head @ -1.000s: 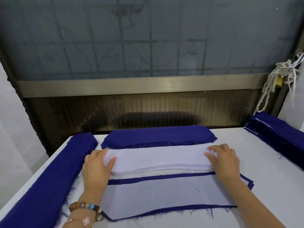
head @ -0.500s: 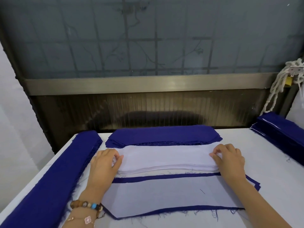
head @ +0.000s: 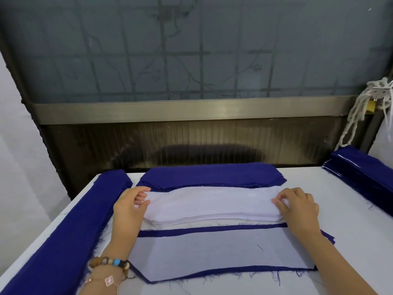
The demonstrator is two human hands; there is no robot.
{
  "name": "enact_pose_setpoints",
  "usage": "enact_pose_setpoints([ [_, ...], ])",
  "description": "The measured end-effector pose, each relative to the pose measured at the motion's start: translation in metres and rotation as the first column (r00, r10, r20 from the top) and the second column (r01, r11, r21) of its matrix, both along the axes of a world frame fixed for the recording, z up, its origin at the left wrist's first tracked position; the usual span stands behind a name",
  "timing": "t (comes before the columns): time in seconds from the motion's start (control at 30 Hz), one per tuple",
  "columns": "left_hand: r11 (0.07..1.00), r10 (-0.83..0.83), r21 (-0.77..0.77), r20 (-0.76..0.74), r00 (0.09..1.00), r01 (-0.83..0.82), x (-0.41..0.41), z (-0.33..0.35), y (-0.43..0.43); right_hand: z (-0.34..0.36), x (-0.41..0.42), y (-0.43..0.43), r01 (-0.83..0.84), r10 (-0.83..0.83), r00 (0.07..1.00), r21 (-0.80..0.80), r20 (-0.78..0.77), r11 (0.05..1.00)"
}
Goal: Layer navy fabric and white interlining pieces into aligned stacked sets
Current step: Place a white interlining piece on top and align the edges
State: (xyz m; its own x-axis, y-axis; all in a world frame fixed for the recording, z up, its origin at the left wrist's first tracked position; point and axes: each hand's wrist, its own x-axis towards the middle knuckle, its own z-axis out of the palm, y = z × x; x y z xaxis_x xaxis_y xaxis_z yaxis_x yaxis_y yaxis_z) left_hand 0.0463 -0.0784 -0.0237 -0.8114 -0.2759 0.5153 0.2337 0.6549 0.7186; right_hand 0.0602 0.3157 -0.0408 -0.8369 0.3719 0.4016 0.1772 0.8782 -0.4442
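A stack of white interlining pieces (head: pixel 212 206) lies across the middle of the table. My left hand (head: pixel 129 209) pinches the left end of the top white piece between thumb and fingers. At the right end, my right hand (head: pixel 297 207) pinches the same top piece, its fingers curled over the edge. In front of the stack lies a layered set (head: pixel 212 250): a white interlining piece on a navy piece whose border shows around it. Behind the white stack sits a pile of navy fabric pieces (head: pixel 210 174).
A long navy fabric stack (head: pixel 70 231) runs along the table's left edge. Another navy stack (head: pixel 361 173) lies at the right rear. A dark panel and frosted window stand behind the table. White cord (head: pixel 359 116) hangs at the upper right.
Both hands went from resting on the ends of the white stack to pinching its top piece, and the left end has lifted slightly. The view has shifted a little.
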Motion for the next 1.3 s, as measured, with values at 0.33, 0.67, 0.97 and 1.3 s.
enact_pose_setpoints([
  [0.33, 0.972, -0.079, 0.231, 0.17, 0.982, 0.038, 0.001, -0.001, -0.017, 0.001, -0.005, 0.001, 0.014, -0.011, 0.997, -0.05, 0.074, 0.999],
  [0.67, 0.934, -0.107, 0.353, 0.125, 0.986, 0.057, -0.005, -0.004, -0.029, 0.0, -0.006, 0.003, 0.01, -0.003, 0.994, -0.065, 0.106, 0.998],
  [0.97, 0.962, -0.184, 0.238, 0.214, 0.959, 0.131, -0.003, -0.005, -0.024, -0.002, -0.009, 0.006, 0.021, -0.013, 0.993, -0.075, 0.114, 0.997],
  [1.3, 0.935, -0.23, 0.312, 0.17, 0.958, 0.169, -0.006, -0.011, -0.018, -0.001, -0.004, 0.008, -0.038, 0.038, 0.999, -0.02, 0.008, 0.999],
])
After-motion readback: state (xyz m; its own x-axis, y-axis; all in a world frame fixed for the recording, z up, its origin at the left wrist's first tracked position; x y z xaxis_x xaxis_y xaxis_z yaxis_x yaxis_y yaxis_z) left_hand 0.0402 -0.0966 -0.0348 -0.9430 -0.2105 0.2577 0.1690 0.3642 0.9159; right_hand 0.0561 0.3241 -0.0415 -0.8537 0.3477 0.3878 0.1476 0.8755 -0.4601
